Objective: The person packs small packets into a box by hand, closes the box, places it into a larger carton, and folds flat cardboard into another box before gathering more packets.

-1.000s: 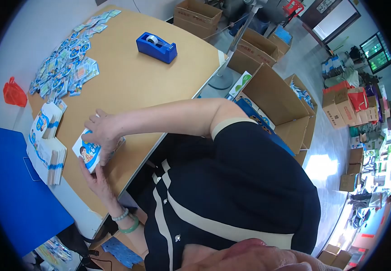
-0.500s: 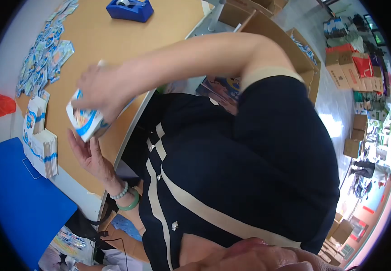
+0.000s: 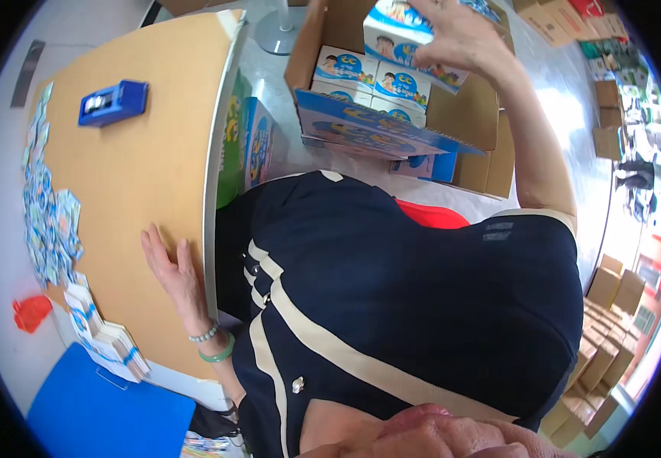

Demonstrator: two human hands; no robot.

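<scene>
A: Since the earlier frame, the right hand [image 3: 456, 36] and the white-and-blue box [image 3: 394, 40] have swung from over the table [image 3: 147, 179] to the open carton [image 3: 464, 114], and the left hand [image 3: 171, 269] is now well apart from the box

B: How does the table stand to the carton?

A: Across a strip of floor from it, perhaps so that a turn of the body spans the two

B: And the carton itself?

A: Open at the top, which lets a hand in from above. Packed boxes [image 3: 402, 85] sit inside it in rows, printed faces up, probably because they fit snugly that way

B: What lies farther off?

A: The packet heap [image 3: 54, 225] and the white stack [image 3: 116, 347], both along the table side away from the carton, likely out of the arms' way. The blue tape dispenser [image 3: 114, 103] sits closer to the carton

B: And the box?

A: Over the carton, gripped by the right hand with fingers spread across it, seemingly to carry it one-handed. Whether it touches the packed boxes cannot be told

B: The left hand?

A: Open and holding nothing, by the table edge facing the carton; contact with the tabletop is unclear
</scene>
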